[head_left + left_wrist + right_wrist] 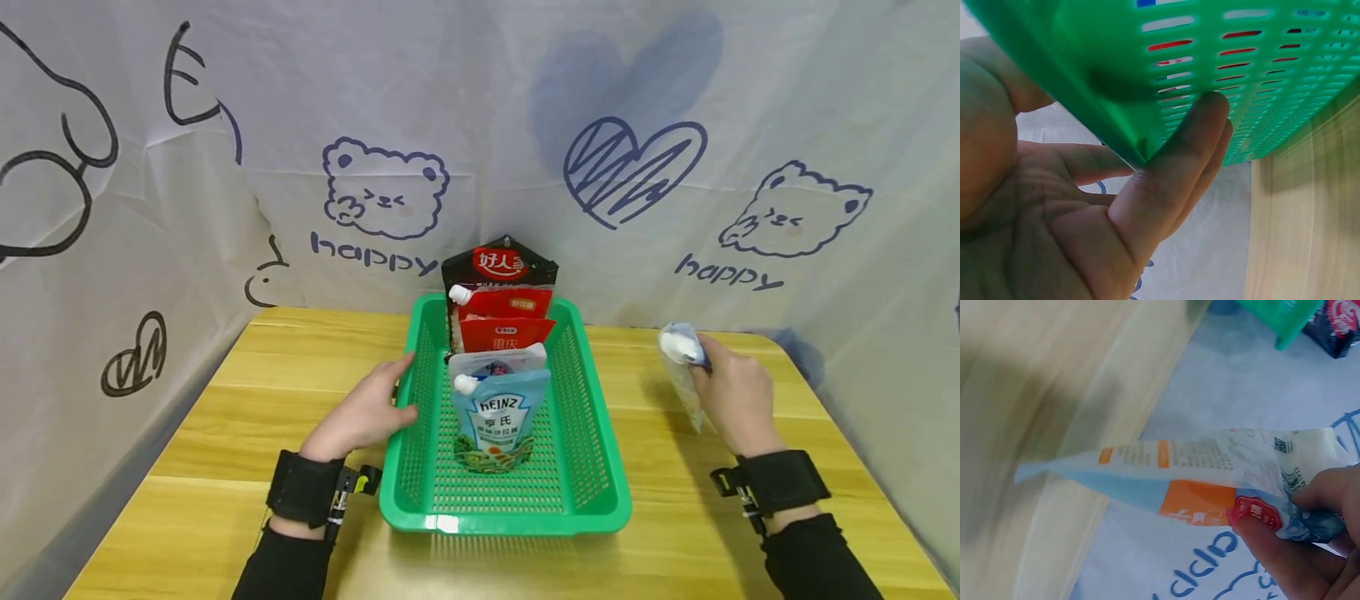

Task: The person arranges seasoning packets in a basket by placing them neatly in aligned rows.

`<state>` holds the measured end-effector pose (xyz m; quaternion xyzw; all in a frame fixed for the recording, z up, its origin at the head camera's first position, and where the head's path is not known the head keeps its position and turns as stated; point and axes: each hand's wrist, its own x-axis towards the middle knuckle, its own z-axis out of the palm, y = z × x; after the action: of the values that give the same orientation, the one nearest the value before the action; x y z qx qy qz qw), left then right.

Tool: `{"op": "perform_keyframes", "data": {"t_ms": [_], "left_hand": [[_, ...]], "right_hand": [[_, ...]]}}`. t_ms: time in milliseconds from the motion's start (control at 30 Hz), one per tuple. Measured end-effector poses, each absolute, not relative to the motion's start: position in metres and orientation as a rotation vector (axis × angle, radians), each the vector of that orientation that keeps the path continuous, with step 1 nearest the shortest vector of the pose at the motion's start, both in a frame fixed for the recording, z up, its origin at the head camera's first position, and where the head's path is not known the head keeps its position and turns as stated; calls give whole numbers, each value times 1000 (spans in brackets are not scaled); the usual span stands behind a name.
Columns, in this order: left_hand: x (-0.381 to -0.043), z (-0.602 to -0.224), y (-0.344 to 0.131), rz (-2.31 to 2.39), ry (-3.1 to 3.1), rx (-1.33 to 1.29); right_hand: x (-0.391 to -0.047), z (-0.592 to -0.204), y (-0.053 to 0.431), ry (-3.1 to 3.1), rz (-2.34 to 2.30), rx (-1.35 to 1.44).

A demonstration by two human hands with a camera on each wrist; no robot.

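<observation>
A green plastic basket (pixel 506 524) stands on the table in the head view. My left hand (pixel 363 414) holds its left rim, thumb over the edge and fingers against the outside of the slotted wall (pixel 1247 56). Off to the basket's right, my right hand (pixel 738 396) pinches a white, blue and orange plastic packet (pixel 1197 481) by its top end. The packet hangs with its narrow edge toward the head camera; its contents cannot be made out. Inside the basket, a light-blue Heinz spout pouch (pixel 498 421) stands in front of a white-topped pouch (pixel 495 360).
Red pouches (pixel 504 333) and a black-and-red bag (pixel 501 260) stand in the basket's far end. Behind the wooden table (pixel 225 433) hangs a white cloth (pixel 480 100) with drawings, and it also borders the table at the left and right.
</observation>
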<state>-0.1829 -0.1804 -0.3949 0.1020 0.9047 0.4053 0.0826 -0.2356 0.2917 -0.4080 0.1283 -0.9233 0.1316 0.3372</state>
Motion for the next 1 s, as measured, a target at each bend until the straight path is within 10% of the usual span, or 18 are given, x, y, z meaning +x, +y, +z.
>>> {"op": "perform_keyframes", "data": {"t_ms": [1000], "left_hand": [[-183,-396,-180,1208,2709,326]], "right_hand": [[-181,-356,219,-1980,684,286]]}}
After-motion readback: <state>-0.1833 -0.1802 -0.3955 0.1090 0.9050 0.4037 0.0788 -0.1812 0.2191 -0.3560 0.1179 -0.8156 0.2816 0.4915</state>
